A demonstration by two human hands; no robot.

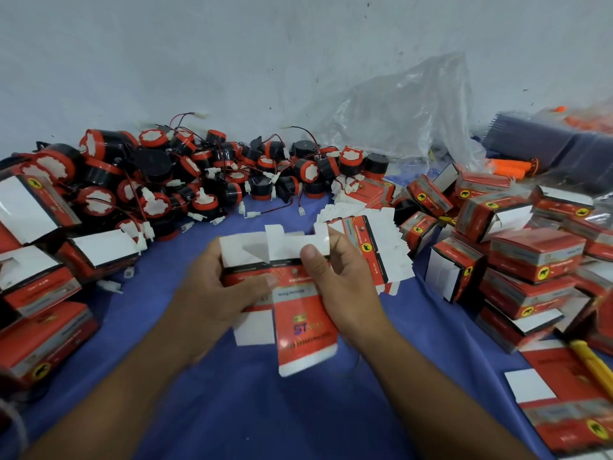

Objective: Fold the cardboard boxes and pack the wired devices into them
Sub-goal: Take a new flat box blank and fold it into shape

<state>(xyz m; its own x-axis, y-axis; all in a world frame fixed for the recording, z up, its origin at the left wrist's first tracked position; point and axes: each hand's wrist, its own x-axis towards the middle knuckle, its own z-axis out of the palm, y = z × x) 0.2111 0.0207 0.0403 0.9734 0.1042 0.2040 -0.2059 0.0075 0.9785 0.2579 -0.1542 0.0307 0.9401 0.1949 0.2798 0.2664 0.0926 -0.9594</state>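
Two hands, the left hand and the right hand, share one part-folded cardboard box over the middle of the blue cloth. The wired devices, black and red, lie heaped along the cloth's far edge, dozens of them, too tangled for an exact count. One fanned stack of flat boxes sits just beyond the hands. About five folded boxes show at the left edge and a dozen or more more folded boxes at the right. One yellow cutter lies near the right corner, and one clear plastic bag stands at the back.
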